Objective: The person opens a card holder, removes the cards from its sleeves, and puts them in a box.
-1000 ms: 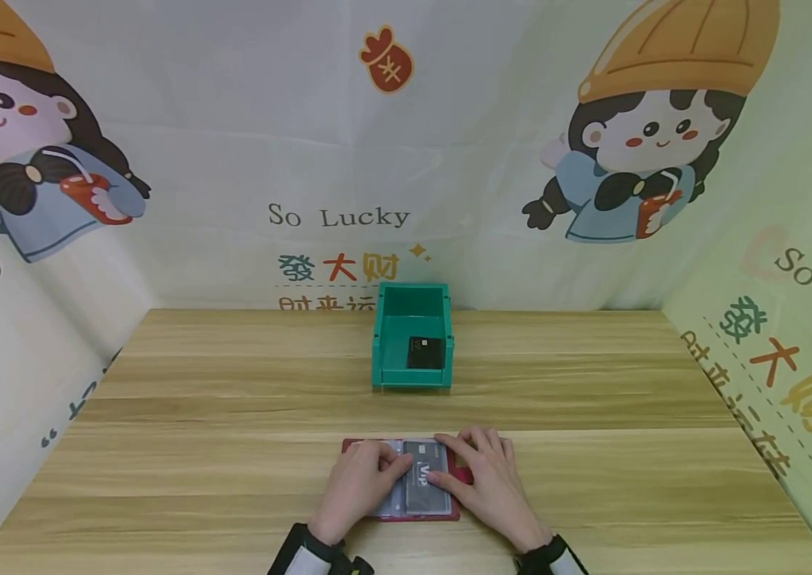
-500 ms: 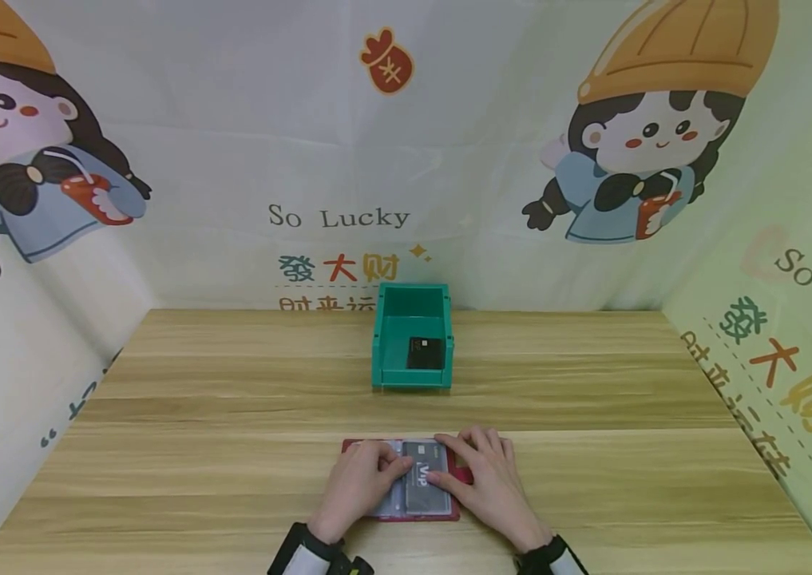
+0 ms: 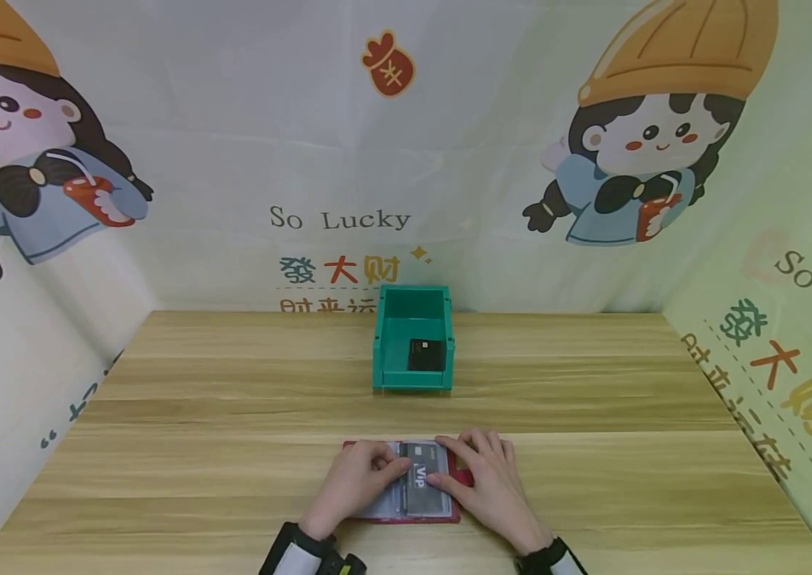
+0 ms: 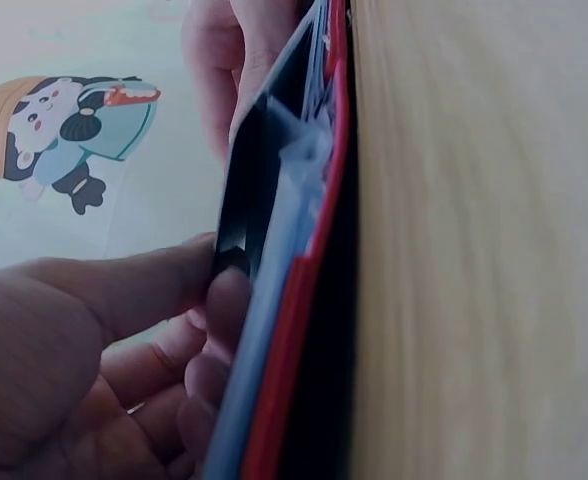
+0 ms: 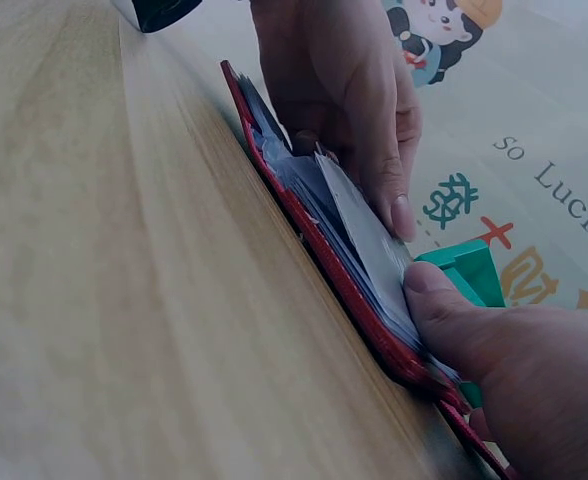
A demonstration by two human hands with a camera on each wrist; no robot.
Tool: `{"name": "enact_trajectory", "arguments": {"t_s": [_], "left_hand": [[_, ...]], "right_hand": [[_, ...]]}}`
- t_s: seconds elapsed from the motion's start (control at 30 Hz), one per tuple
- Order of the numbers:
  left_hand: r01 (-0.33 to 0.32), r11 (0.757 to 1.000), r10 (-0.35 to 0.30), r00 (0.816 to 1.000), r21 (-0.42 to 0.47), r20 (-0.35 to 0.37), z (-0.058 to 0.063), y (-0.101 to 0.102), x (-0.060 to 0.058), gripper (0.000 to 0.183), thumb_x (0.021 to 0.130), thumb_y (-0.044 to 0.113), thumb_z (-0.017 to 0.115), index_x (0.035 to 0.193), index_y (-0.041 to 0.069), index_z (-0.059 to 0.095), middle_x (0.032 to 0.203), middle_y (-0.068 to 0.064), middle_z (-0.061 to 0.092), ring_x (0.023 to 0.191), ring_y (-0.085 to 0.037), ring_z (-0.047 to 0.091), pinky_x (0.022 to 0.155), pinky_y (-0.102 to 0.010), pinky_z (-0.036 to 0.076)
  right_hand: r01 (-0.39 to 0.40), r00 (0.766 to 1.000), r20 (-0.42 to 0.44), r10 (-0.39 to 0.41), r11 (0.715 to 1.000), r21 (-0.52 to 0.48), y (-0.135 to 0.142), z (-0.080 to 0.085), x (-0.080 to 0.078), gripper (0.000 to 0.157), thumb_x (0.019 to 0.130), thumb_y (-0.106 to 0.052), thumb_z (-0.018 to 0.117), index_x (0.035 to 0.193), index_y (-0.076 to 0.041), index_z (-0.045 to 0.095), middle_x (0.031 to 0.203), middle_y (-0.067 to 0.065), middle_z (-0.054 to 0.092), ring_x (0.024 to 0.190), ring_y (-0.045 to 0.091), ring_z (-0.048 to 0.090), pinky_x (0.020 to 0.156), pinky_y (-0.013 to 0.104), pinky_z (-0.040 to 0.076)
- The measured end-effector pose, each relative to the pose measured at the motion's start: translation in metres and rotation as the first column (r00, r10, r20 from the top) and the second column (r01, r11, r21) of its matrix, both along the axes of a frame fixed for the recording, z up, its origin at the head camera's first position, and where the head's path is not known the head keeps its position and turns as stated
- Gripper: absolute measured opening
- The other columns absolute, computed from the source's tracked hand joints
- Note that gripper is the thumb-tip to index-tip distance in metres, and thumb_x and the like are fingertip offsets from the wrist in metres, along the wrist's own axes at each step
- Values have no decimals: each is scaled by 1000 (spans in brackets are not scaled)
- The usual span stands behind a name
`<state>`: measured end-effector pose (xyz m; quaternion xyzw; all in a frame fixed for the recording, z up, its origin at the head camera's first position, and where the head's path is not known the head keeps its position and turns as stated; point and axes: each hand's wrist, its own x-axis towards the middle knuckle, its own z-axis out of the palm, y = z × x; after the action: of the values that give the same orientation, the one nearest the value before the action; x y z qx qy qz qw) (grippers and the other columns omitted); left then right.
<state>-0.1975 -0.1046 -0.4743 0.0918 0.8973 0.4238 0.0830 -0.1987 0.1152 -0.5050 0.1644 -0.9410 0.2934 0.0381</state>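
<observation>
An open red card holder (image 3: 429, 521) with clear plastic sleeves lies near the table's front. A dark grey card marked VIP (image 3: 423, 495) sits on its right-hand page, with one long edge lifted in the left wrist view. My left hand (image 3: 357, 483) pinches that lifted edge between thumb and fingers (image 4: 206, 275). My right hand (image 3: 488, 479) holds the card holder's right side, the thumb (image 5: 436, 285) pressing on the card's face. Its index fingertip is at the holder's upper right corner; the other fingers are partly hidden.
Further back on the wooden table (image 3: 233, 375) stands a green open bin (image 3: 413, 382), with a black card (image 3: 425, 355) inside. A printed cloth backdrop (image 3: 492, 184) rises behind the table and along both sides.
My left hand and wrist have shifted slightly left, and the VIP card's left edge has come a little left with it. The right hand stays in place.
</observation>
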Motion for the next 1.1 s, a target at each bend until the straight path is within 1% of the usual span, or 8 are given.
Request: {"name": "enact_trajectory", "arguments": {"t_s": [0.23,0.4,0.5,0.73,0.9,1.1], "left_hand": [[25,999,-25,1000,45,-3,0,-4,-2,27,96,29,68,75,10,69,62,10,48,56,-1,40,53,-18,28],[27,997,-28,1000,71,13,2,-5,-2,25,95,26,69,77,9,70,62,9,50,56,-2,42,53,-18,30],[21,996,-22,1000,83,19,3,-5,-2,24,94,24,69,77,8,70,62,8,50,55,-3,43,52,-19,30],[-9,999,8,1000,46,17,4,-2,-1,32,91,35,74,72,10,69,60,8,51,56,-6,45,53,-18,31],[-24,999,25,1000,42,-4,3,-1,0,31,88,32,77,69,9,67,59,9,51,56,-6,45,52,-18,31],[-44,997,45,999,61,-6,5,-2,0,30,87,29,78,68,8,67,56,7,54,52,-6,46,49,-18,30]], "right_hand": [[1,1000,1,-1,1000,3,0,1,0,50,84,-47,77,126,-20,69,103,-4,53,97,15,40,89,42,28],[-1,1000,0,1,1000,4,0,1,1,51,84,-48,76,126,-20,69,103,-5,52,97,15,40,89,43,28],[-1,1000,1,1,1000,3,0,1,0,51,85,-48,76,126,-20,69,103,-4,52,97,15,40,89,43,28],[-3,1000,2,3,1000,-9,1,0,0,49,85,-47,76,126,-21,69,103,-5,53,97,15,39,90,42,27],[-4,1000,2,4,1000,-10,1,-1,0,49,85,-47,76,126,-21,69,104,-5,53,97,14,39,90,42,27],[-5,1000,-5,5,1000,-8,1,-2,0,49,85,-47,76,126,-21,69,102,-5,53,96,14,38,90,42,27]]}}
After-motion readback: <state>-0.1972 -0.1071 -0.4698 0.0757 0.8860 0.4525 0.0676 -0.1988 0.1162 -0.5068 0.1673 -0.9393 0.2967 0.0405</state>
